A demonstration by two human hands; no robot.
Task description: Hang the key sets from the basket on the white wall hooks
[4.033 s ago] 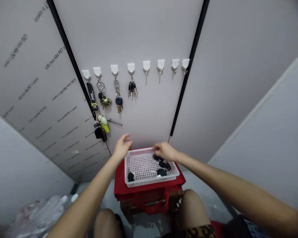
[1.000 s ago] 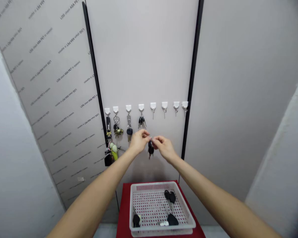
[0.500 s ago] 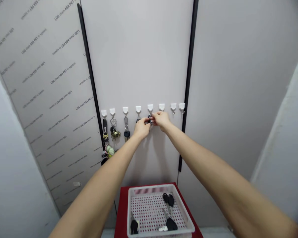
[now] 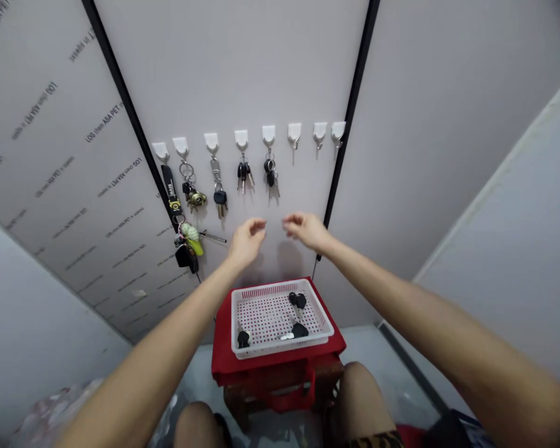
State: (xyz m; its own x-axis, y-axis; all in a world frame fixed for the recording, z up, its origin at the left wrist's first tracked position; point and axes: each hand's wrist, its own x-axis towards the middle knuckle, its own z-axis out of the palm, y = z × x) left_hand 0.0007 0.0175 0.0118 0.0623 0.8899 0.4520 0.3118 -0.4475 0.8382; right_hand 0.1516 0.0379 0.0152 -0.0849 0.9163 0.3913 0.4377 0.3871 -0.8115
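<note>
My left hand (image 4: 248, 239) hovers in front of the wall, fingers apart and holding nothing. Close to its right, my right hand (image 4: 307, 230) is also off the wall, its fingers loosely curved with nothing between them. Above both hands, a bunch of keys (image 4: 270, 174) hangs from the fifth white hook (image 4: 269, 135). Another key bunch (image 4: 244, 174) hangs just to its left. Below the hands stands a white plastic basket (image 4: 330, 330) with black-headed keys (image 4: 300, 330) lying in it.
More key sets hang on the left hooks, among them a key ring with a brass piece (image 4: 196, 199) and a black strap (image 4: 170, 190) with charms. Three bare hooks (image 4: 294, 134) are at the right. The basket rests on a red-covered stool (image 4: 221, 348), between my knees.
Both hands have let go of the keys at the fifth hook and come down and away from the wall. The view has tilted down, showing the stool and my knees.
</note>
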